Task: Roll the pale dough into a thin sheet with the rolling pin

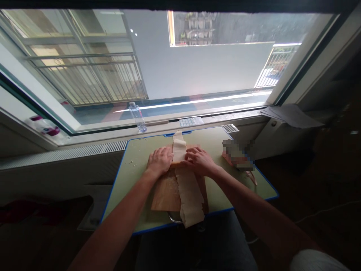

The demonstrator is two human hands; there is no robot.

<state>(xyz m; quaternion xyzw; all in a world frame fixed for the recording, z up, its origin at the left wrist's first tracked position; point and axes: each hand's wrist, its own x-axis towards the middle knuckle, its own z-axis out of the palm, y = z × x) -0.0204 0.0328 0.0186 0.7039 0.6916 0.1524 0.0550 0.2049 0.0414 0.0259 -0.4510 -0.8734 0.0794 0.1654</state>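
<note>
A long strip of pale dough (pixel 191 195) lies lengthwise over a wooden board (pixel 166 194), its near end hanging past the board's front edge. Across the strip runs a wooden rolling pin (pixel 177 165), of which only a short stretch shows between my hands. My left hand (pixel 161 160) is curled over the pin's left part, beside the dough's edge. On the other side my right hand (pixel 199 160) bends over the right part, its fingertips at the dough. Both palms hide most of the pin. Beyond my hands the far end of the strip lies creased and folded.
The board rests on a pale green, blue-edged table (pixel 129 195) with dough crumbs at left. A blurred-out object (pixel 238 154) sits at the right. A clear plastic bottle (pixel 138 118) stands on the window sill, with papers (pixel 291 114) farther right.
</note>
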